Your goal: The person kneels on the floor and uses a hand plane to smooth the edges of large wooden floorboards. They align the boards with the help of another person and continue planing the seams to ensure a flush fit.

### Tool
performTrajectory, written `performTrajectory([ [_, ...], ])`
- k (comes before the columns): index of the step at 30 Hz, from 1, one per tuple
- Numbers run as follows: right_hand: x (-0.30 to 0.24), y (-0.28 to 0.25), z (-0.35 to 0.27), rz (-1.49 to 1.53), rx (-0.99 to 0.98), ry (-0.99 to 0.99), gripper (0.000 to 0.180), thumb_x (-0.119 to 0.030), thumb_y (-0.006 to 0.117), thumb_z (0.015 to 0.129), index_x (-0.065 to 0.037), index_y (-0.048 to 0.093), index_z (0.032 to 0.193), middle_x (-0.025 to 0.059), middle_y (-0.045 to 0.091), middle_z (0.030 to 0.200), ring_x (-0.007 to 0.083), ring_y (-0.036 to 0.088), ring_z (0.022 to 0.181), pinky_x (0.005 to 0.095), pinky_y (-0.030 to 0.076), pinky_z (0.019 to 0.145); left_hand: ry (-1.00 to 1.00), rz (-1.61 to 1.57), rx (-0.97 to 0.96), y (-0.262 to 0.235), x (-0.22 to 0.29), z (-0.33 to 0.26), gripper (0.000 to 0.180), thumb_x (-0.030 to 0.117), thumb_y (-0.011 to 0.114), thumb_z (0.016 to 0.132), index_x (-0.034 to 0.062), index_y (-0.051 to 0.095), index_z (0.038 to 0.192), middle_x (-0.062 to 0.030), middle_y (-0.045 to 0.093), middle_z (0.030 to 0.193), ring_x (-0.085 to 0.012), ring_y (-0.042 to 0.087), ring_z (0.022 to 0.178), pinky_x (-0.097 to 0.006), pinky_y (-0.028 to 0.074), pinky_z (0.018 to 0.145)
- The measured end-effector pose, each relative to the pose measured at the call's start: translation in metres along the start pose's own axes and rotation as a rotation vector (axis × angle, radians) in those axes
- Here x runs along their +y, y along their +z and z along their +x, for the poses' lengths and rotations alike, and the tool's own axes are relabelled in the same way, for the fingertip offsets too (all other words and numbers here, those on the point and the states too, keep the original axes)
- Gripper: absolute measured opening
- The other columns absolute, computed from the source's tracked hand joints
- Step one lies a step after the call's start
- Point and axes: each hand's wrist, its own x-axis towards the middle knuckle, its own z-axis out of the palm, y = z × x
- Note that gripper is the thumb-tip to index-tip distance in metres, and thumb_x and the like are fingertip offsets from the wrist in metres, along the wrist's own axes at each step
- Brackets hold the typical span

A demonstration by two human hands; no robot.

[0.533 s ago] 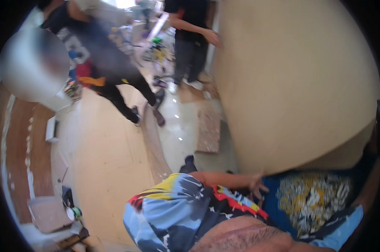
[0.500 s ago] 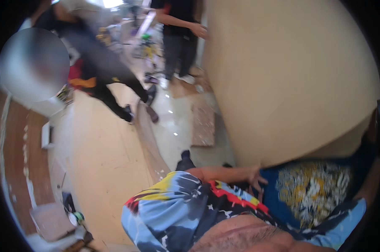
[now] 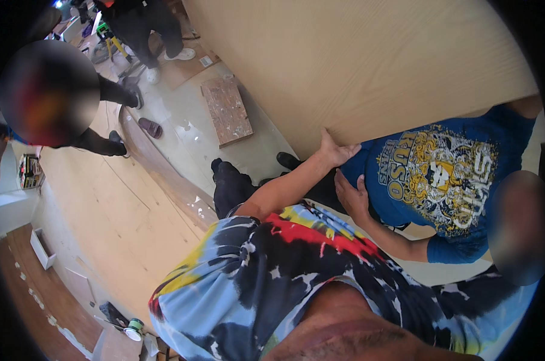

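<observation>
The big pale plywood sheet (image 3: pixel 369 66) stands tilted above the floor, filling the upper right. The left hand (image 3: pixel 336 150) meets its lower edge, thumb spread, fingers tucked under it, so I cannot tell whether the grip is closed. Just beside it is the hand (image 3: pixel 352 195) of a co-worker in a blue printed shirt (image 3: pixel 441 174). A small paint-stained board (image 3: pixel 227 111) lies on the floor.

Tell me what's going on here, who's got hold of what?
The person's left hand grips the lower corner of a large light wooden panel, thumb on its face. The right hand is out of view. A co-worker in a blue shirt stands close against the panel, one hand just below that corner. Two more people stand farther off by a small board lying on the floor.
</observation>
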Motion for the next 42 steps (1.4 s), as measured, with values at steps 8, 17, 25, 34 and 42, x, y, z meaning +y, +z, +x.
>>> performTrajectory([
  [8,0.046,0.05,0.019,-0.735,0.019,-0.04,0.095,-0.063,0.049,0.098,0.006,0.019,0.157,0.0258,0.028,0.159,0.0328,0.026,0.149,0.0356,0.018,0.123,0.071,-0.343,0.139,-0.017,0.027,-0.085,0.033,0.032,0.053,0.106,0.0095,0.06,0.128,-0.0066,0.066,0.129,-0.0253,0.063,0.12,-0.043,0.053,0.103],
  [17,0.106,0.045,0.036,2.06,0.333,0.388,0.037,-0.01,0.07,0.081,-0.011,0.072,0.117,0.0121,0.065,0.127,0.0349,0.059,0.119,0.0509,0.048,0.102,0.357,-0.405,0.286,-0.044,0.057,-0.326,0.033,0.005,0.068,0.095,0.0032,0.057,0.126,-0.013,0.064,0.125,-0.0291,0.063,0.119,-0.042,0.054,0.105],
  [25,0.126,0.026,-0.006,2.259,0.182,0.781,0.037,-0.01,0.068,0.086,-0.008,0.066,0.123,0.0146,0.067,0.121,0.0388,0.064,0.108,0.052,0.053,0.095,0.233,-0.418,0.179,-0.121,0.084,-0.492,0.036,0.006,0.064,0.098,0.0004,0.055,0.132,-0.0146,0.063,0.129,-0.0289,0.059,0.124,-0.038,0.049,0.109],
  [34,0.249,-0.065,-0.062,2.884,-0.087,1.763,0.038,-0.01,0.068,0.087,-0.006,0.064,0.125,0.0141,0.067,0.12,0.0363,0.064,0.108,0.0501,0.054,0.095,0.444,-0.492,0.343,-0.189,0.162,-0.63,0.027,0.007,0.064,0.098,-0.0108,0.06,0.118,-0.0202,0.07,0.113,-0.0305,0.071,0.103,-0.033,0.062,0.086],
  [42,0.295,-0.127,-0.141,2.827,0.099,2.079,0.039,-0.009,0.069,0.088,-0.005,0.062,0.126,0.0138,0.067,0.12,0.0341,0.065,0.107,0.0484,0.054,0.095,0.459,-0.503,-0.006,-0.283,0.278,-0.753,0.029,-0.002,0.064,0.09,-0.0044,0.061,0.118,-0.0135,0.064,0.114,-0.0235,0.064,0.097,-0.032,0.058,0.071],
])
